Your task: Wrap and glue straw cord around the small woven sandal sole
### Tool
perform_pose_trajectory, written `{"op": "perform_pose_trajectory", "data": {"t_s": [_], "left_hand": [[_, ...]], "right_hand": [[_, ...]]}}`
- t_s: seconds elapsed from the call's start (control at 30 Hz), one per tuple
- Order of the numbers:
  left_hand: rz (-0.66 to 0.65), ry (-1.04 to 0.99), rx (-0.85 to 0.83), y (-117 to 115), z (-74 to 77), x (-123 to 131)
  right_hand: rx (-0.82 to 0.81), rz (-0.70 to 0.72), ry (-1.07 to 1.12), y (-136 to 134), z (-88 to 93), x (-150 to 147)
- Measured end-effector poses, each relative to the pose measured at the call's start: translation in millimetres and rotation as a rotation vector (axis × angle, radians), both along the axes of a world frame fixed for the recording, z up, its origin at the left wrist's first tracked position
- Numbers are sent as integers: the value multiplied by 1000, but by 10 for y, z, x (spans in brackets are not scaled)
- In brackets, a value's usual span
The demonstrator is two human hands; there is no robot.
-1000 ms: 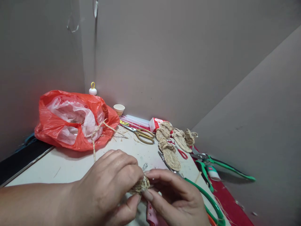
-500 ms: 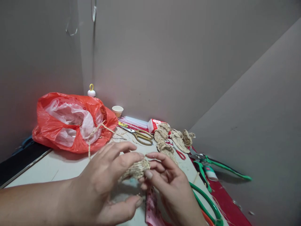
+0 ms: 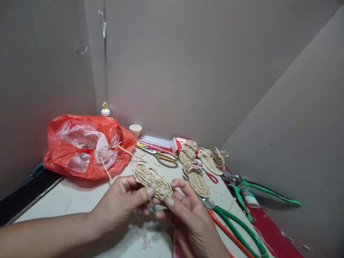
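Note:
Both hands hold a small oval woven straw sole (image 3: 153, 181), its coiled rows of cord tilted towards me above the table. My left hand (image 3: 126, 200) pinches its left and lower edge, thumb on top and fingers behind. At the right end, my right hand (image 3: 185, 211) grips the edge between thumb and fingers. Just beyond the right hand lies a small straw slipper (image 3: 197, 179). Large scissors with green and orange handles (image 3: 233, 229) lie close to the right wrist, partly hidden by that hand.
A red plastic bag (image 3: 88, 172) with straw cord hanging out stands at left. Behind are gold-handled scissors (image 3: 163, 157), a paper cup (image 3: 135, 130), a red-and-white box (image 3: 178, 144) and more straw slippers (image 3: 208, 159). Green-handled pliers (image 3: 242, 182) lie at right by the wall.
My left hand has turned and closed on the straw sole, which now shows its broad face. The view has shifted slightly, so the table things appear lower and further right.

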State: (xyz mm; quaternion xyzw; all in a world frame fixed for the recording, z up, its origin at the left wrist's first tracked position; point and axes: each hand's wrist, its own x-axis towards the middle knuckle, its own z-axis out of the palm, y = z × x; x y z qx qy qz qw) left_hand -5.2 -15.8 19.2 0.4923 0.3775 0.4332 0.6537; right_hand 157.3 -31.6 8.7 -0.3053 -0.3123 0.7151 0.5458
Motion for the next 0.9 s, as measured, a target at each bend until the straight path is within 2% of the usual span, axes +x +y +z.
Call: {"op": "perform_pose_trajectory", "data": {"t_s": [0.1, 0.3, 0.43, 0.7, 0.9], "left_hand": [[13, -13, 7, 22, 45, -35], [-50, 23, 50, 68, 93, -96], [-113, 3, 62, 90, 88, -109], [-253, -126, -36, 93, 75, -133], [-193, -37, 20, 78, 73, -125]], "right_hand": [[15, 51, 1, -3, -12, -4], [-24, 0, -117, 15, 2, 55], [-13, 23, -200, 19, -11, 59], [-9, 42, -205, 19, -29, 46], [48, 106, -200, 49, -92, 59]]}}
